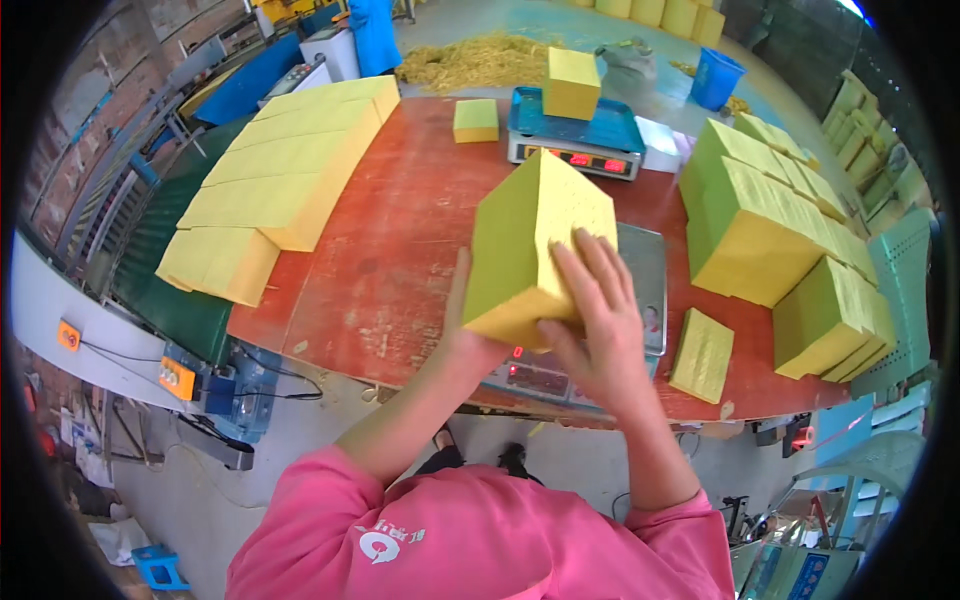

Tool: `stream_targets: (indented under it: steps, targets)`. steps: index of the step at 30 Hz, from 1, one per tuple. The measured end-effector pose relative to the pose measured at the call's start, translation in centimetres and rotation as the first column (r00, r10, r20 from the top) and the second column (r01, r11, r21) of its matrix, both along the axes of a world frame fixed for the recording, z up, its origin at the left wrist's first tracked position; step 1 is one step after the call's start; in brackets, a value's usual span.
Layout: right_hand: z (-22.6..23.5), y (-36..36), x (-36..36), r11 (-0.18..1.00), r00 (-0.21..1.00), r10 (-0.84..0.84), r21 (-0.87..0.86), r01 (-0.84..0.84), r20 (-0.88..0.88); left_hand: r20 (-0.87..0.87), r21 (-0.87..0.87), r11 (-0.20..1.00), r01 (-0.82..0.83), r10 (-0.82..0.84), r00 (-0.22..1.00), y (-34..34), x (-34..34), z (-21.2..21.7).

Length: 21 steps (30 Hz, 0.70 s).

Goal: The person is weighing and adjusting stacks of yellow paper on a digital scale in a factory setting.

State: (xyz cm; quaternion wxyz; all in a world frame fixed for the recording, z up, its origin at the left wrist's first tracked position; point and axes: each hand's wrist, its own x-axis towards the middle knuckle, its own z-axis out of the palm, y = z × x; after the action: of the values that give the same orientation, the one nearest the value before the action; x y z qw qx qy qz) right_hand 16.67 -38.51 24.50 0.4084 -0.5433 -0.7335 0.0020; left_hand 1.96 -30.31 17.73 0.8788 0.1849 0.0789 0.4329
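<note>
Between my two hands is a thick block of stacked yellow paper (540,240), tilted with one edge up, above a weighing scale (645,275) with a metal plate and a lit red display. My right hand (597,325) lies against its right face with the fingers bent over the sheets. My left hand (465,335) supports the lower left side, and its fingers are mostly hidden behind the block. A thinner yellow paper stack (702,355) lies just right of the scale.
Large rows of yellow paper blocks stand at the left (290,160) and right (770,230) of the red table (370,250). A second scale (620,140) at the back carries another block (572,85). Beside it sits a small stack (476,120). Beyond are a blue bin (717,78) and a person in blue (375,35).
</note>
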Motion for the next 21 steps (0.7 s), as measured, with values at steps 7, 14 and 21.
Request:
stream_targets:
  steps: [7, 14, 21]
  targets:
    - [-0.7, 2.9, 6.4, 0.981, 0.991, -0.029, -0.188, 0.054, 0.131, 0.139, -0.227, 0.968, 0.111, -0.080, 0.987, -1.4, 5.1, -3.4]
    - [0.2, 1.3, 2.1, 0.962, 0.896, -0.112, -0.180, 0.206, 0.430, -0.611, 0.079, 0.935, 0.345, -0.229, 0.758, 2.5, -11.7, -3.7]
    - [-0.1, 4.0, -8.2, 0.988, 0.988, -0.130, 0.077, 0.137, -0.088, -0.270, 0.676, 0.622, 0.395, 0.708, -0.652, 24.3, -33.4, -3.9]
